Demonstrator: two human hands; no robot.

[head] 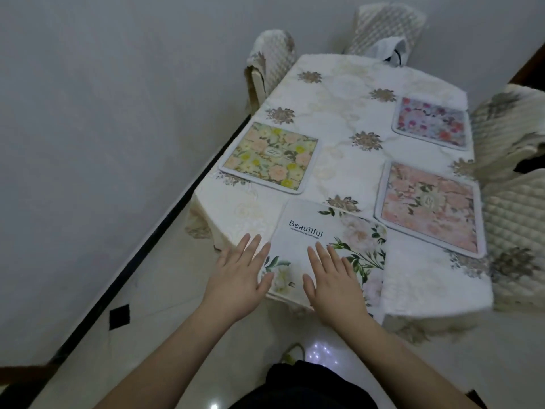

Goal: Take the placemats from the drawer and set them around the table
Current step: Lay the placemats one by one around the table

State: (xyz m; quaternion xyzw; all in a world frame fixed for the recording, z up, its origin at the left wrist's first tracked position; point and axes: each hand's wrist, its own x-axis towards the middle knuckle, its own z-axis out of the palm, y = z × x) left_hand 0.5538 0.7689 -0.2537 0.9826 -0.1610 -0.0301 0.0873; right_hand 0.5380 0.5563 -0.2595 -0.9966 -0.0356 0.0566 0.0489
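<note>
Nearly complete, by my reading: four placemats lie on the table (pixel 339 119), one per side or seat as far as the view shows. The green mat (pixel 269 156) sits at the wall side, the purple mat (pixel 431 123) and pink mat (pixel 430 209) at the chair side, well apart from one another. The white mat (pixel 318 234), printed "Beautiful", lies at the near end, its front edge at the table's rim. My left hand (pixel 239 273) is flat with fingers spread, at the mat's left border; my right hand (pixel 333 280) rests flat on the mat, fingers straight. Neither grips anything. What remains appears to be squaring this last mat. No drawer is in view, so I cannot tell whether any mats remain inside it.
</note>
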